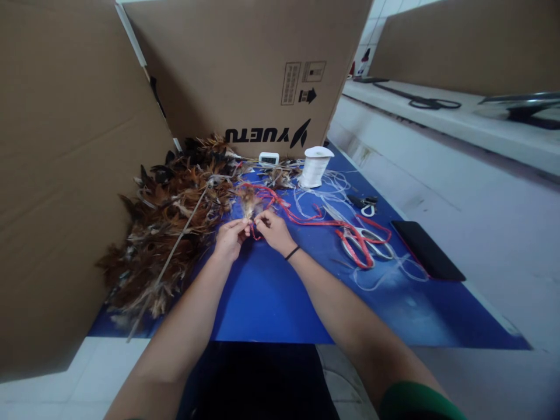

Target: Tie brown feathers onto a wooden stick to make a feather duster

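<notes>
Above the blue tabletop (262,303), a small bunch of brown and pale feathers (249,202) stands up from between my hands. Its base is pinched in the fingers of my left hand (231,238). My right hand (273,230), with a black band at the wrist, is closed in a pinch right beside that base; what its fingertips grip is too small to make out. A red string (289,213) runs past the hands to the right, and a short red end hangs just below the fingertips. To the left lies a large heap of brown feathers (184,216).
Red string lies over the scissors (371,240) at right. A white spool (314,166) with loose clear cord, a small white digital display (268,158) and a dark phone (426,249) are on the table. Cardboard (245,64) walls rise behind and left. Black-handled scissors (433,104) lie on the ledge.
</notes>
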